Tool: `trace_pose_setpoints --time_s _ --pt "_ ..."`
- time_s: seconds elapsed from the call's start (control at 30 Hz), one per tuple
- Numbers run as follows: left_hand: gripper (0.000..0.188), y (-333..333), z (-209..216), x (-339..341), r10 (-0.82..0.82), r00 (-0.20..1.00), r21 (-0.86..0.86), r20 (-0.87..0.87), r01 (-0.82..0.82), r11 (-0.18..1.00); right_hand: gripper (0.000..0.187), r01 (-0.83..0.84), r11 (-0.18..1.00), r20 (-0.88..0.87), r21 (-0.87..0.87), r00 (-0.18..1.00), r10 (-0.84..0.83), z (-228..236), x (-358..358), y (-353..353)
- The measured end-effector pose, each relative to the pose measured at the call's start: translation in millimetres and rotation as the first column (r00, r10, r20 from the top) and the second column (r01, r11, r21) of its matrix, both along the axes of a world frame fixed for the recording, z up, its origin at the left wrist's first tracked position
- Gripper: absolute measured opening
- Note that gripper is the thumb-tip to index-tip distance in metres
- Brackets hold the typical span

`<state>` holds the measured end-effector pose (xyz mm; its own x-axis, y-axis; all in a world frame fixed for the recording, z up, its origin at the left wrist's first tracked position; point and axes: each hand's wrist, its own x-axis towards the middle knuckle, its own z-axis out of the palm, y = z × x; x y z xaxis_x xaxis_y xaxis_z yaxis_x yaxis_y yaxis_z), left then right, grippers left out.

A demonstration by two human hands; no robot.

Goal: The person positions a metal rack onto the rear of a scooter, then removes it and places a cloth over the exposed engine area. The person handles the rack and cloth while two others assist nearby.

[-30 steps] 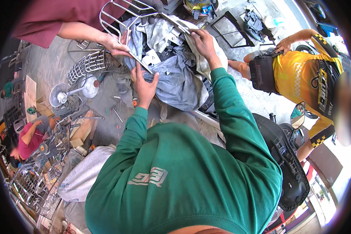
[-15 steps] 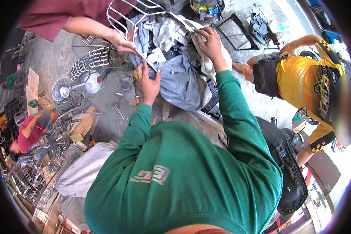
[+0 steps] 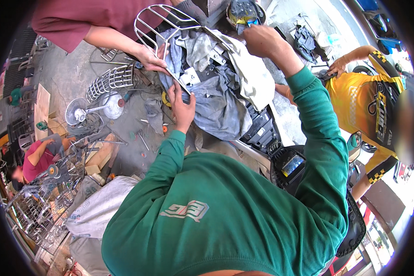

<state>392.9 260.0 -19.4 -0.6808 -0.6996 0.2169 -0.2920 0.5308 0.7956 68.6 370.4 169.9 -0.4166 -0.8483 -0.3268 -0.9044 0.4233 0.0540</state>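
A silver tubular metal rack (image 3: 186, 28) lies over a motorcycle body draped with grey-blue cloth (image 3: 218, 115) and white cloth (image 3: 253, 76). My left hand (image 3: 183, 110) pinches the near end of the rack's left bar. Next to it a co-worker's hand (image 3: 152, 60) grips the same bar from the far left. My right hand (image 3: 267, 43) is raised off the rack at the far right, beside a round container (image 3: 246, 11) with yellow and blue items. Its fingers curl away from view, so what they hold, if anything, is hidden.
A person in yellow (image 3: 359, 99) stands at the right. On the left are a fan (image 3: 77, 111), a curved metal grille (image 3: 110, 83), wood boards (image 3: 42, 110) and a seated person (image 3: 36, 154). Black plastic parts (image 3: 304, 41) lie on the floor at the far right.
My right hand has let go of the rack's right bar and moved right and away toward the round container. My left hand stays on the rack.
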Motion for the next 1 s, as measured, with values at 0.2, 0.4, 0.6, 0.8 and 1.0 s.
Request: trace_pose_setpoints --time_s 0.2,0.4,0.6,0.8,1.0 --pt "0.082 1 1 -1 0.006 1.000 0.000 0.011 -0.006 1.000 0.029 0.084 0.959 0.149 -0.272 0.988 -0.045 -45 -10 -12" --pt "0.081 2 1 -2 0.022 1.000 0.019 0.001 -0.022 1.000 0.028 0.209 0.846 0.324 -0.490 0.945 -0.045 -137 -3 -26" --pt "0.081 2 6 -4 0.021 1.000 0.026 0.002 -0.021 0.999 0.030 0.303 0.671 0.240 -0.676 0.952 -0.188 -158 29 -19" --pt "0.056 -24 7 14 -0.006 1.000 -0.003 -0.029 0.006 1.000 0.036 0.024 0.519 0.129 -0.854 0.978 0.166 -153 92 -81" --pt "0.027 -123 -33 -4 0.313 0.936 0.604 -0.159 -0.159 0.781 0.048 0.102 0.686 0.109 -0.721 0.994 -0.033 -169 118 -135"
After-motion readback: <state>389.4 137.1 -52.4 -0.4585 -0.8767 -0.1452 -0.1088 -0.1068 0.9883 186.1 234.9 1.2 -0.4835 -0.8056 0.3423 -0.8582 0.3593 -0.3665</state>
